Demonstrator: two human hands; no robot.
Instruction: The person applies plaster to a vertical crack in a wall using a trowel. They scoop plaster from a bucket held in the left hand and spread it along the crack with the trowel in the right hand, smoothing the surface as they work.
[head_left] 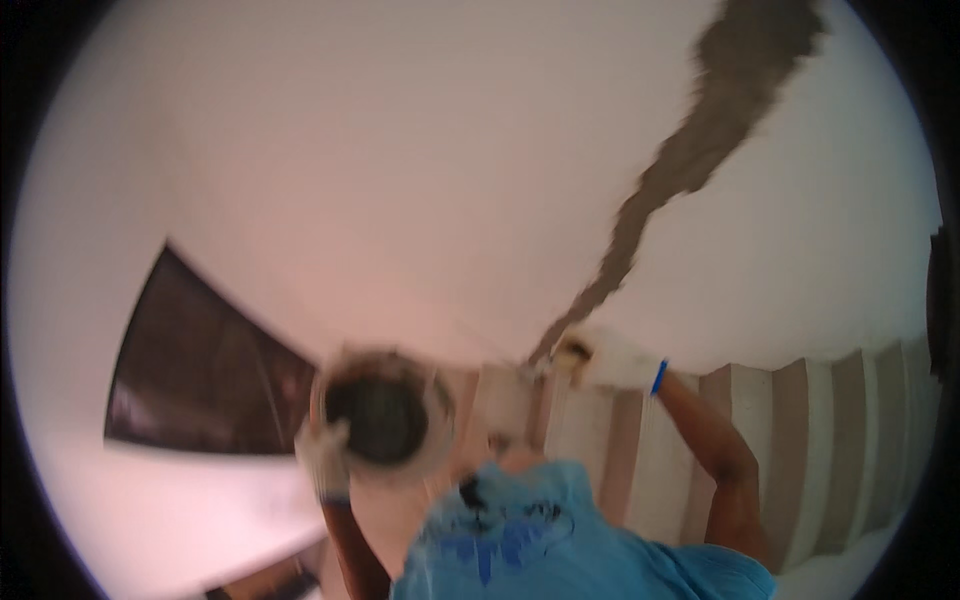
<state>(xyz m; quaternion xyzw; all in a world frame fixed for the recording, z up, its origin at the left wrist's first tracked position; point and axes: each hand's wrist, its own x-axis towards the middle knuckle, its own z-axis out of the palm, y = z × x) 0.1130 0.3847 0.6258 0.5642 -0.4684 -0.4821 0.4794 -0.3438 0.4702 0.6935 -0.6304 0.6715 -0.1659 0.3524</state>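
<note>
Held up near the pale wall by the gloved left hand (322,462), fingers gripping its rim, the round white bucket of dark grey mortar (382,412) looks heavy and sloshy, while the gloved right hand (610,358) grips a blurred tool at the grey filled crack (690,150).

wall (400,180): smooth matt plaster, pale pinkish-white
filled strip (700,130): grey mortar, rough, dull
left hand (322,458): white cloth glove, matt
right hand (610,358): white cloth glove, blue cuff edge
bucket (380,410): pale rim, prob. plastic; dark wet mix inside
shirt (540,540): blue cloth, soft
stairs (800,430): bare, matt, stone-like
</note>
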